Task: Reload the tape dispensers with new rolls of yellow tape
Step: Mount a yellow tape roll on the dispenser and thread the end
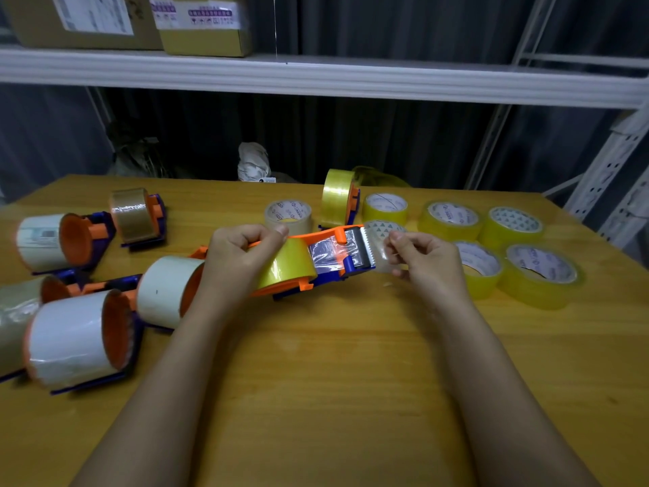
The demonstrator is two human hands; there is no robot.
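On the left of the wooden table (316, 381) lie five dispensers with pale or clear rolls: one at the far left (56, 240), a brownish one (135, 216) behind it, a clear one (21, 311) at the edge, a big white one (80, 339) nearest, and another white one (165, 291) just beside the left forearm. Far centre, a beige roll (288, 214) lies flat, and a loaded dispenser (340, 198) stands upright beside it. To the right, yellow rolls lie flat in a cluster: one (385, 207) far, two (450, 219) (513, 226) further right, two (483, 268) (541, 275) nearer. A shelf (316, 77) with cartons (207, 26) hangs above.

The orange-and-blue dispenser (316, 261) lies at the table's centre between both hands, its toothed blade (365, 246) toward the right. It carries a yellow roll (288, 263), from which a clear strip (330, 254) runs across the blade.

The left hand (242, 256) grips the dispenser's left part, fingers curled over the frame and thumb on top by the roll. The right hand (426, 260), just right of the blade, pinches the strip's free end between thumb and fingertips (397, 237).
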